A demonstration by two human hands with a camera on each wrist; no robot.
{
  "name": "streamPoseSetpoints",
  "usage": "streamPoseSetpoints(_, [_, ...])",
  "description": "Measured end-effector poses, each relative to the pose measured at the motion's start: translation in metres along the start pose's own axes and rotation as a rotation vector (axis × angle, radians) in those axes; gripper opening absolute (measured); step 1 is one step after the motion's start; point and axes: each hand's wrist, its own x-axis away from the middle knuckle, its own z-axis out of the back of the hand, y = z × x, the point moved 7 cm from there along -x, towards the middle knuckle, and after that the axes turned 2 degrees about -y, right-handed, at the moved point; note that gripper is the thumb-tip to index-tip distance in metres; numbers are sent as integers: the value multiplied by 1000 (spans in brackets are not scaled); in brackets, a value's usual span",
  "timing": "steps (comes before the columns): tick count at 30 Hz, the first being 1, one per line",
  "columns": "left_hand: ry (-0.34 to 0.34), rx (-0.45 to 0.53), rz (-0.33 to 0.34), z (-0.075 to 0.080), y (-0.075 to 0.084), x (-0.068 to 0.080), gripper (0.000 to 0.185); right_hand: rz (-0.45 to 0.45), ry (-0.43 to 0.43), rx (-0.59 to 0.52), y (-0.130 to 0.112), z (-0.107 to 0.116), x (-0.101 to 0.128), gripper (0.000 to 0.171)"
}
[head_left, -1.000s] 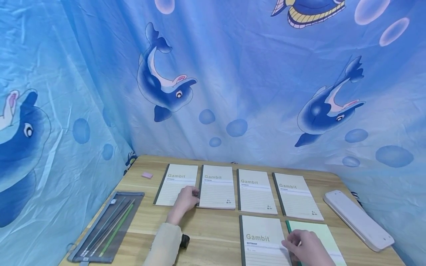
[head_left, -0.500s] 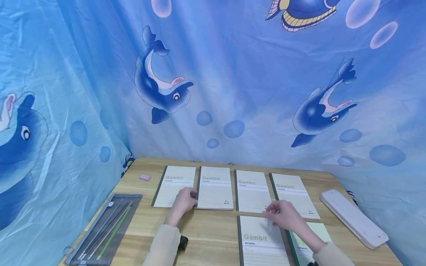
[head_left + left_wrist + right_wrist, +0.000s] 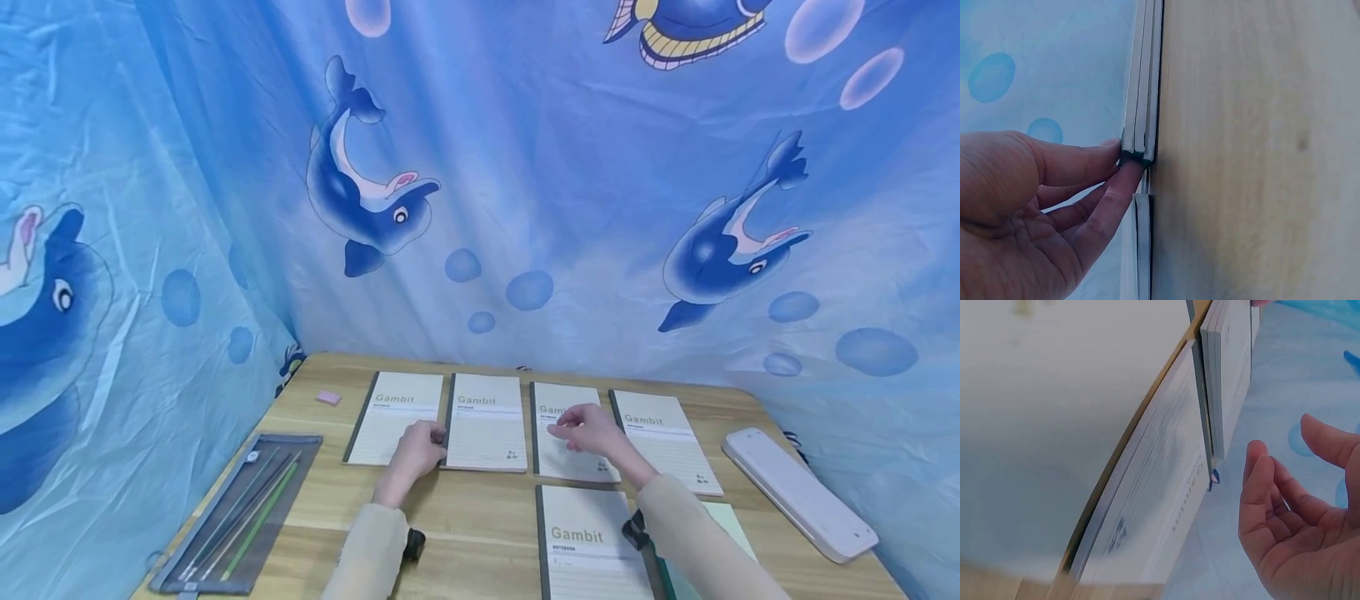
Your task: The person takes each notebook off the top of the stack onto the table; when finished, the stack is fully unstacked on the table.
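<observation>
My left hand (image 3: 415, 450) stays at the lower left side of the second notebook (image 3: 491, 429) in the back row, over the right edge of the first notebook (image 3: 397, 417). In the left wrist view, its fingertips touch the dark spine of a small notebook stack (image 3: 1141, 81). My right hand (image 3: 588, 429) hovers over the third notebook (image 3: 558, 457), partly covering its printed title. Its thumb stands apart from loosely bent fingers, with nothing between them in the right wrist view.
The fourth notebook (image 3: 663, 433) is at the row's right end. In front lie another Gambit notebook (image 3: 581, 517) and a green notebook (image 3: 731, 523), mostly under the right sleeve. A white case (image 3: 798, 493) sits right; a mesh pencil pouch (image 3: 240, 517) and pink eraser (image 3: 328, 397) sit left.
My right hand has moved from the green notebook up and left, across the front notebook, to above the third notebook. My left hand has kept its place beside the second one.
</observation>
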Motion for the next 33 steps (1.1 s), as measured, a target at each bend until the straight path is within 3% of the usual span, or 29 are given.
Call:
streamPoseSetpoints(8, [11, -4, -19, 2, 0, 0, 38, 30, -23, -83, -9, -24, -29, 33])
streamPoseSetpoints(13, [8, -3, -16, 1, 1, 0, 37, 49, -10, -41, -11, -34, -40, 35])
streamPoseSetpoints(22, [3, -8, 4, 0, -4, 0, 37, 63, 8, -27, -13, -55, -51, 33])
streamPoseSetpoints(28, [3, -4, -5, 1, -3, 0, 37, 53, 3, -27, -12, -67, -56, 24])
streamPoseSetpoints(33, [16, -15, -25, 3, 1, 0, 37, 48, 23, -16, -8, -69, -59, 28])
